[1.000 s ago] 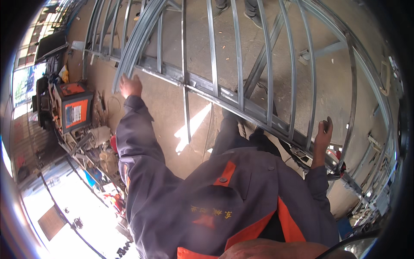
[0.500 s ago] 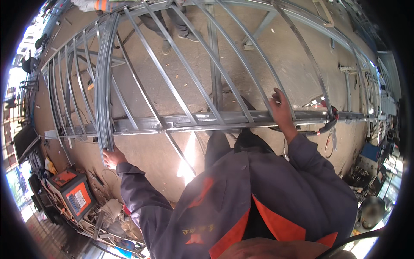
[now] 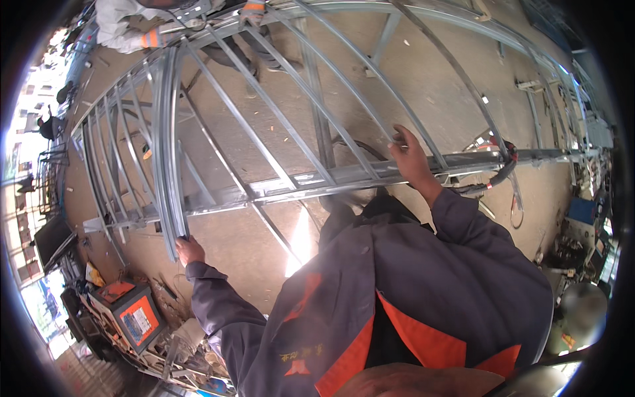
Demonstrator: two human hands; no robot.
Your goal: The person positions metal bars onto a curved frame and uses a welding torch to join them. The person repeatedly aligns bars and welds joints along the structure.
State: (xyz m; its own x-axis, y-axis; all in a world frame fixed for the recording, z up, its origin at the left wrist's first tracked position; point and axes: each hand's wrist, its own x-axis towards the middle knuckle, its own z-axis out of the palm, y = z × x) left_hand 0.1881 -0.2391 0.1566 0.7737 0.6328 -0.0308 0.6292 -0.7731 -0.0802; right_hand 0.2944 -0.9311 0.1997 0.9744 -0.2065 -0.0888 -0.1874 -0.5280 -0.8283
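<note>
My left hand (image 3: 190,251) is closed around the near end of a bundle of long, ribbed grey metal profiles (image 3: 165,152). The bundle lies across the near and far rails of a metal frame, its end sticking out past the near rail (image 3: 291,188). Above that rail, to the right, my right hand (image 3: 411,160) is raised with its fingers loosely bent and apart. It is nearest to the slanting metal bars (image 3: 357,86) of the frame, and I see no grip on any of them.
A co-worker's gloved hands (image 3: 253,12) are at the far rail, upper left. A dark cable (image 3: 503,173) with red parts hangs over the near rail at right. An orange and grey box-shaped machine (image 3: 132,316) stands lower left. Bright sunlight (image 3: 302,241) falls on the floor.
The bundle's near end has shifted slightly right and toward me with my left hand. My right hand has moved left. The co-worker has leaned in, both gloved hands now at the far rail.
</note>
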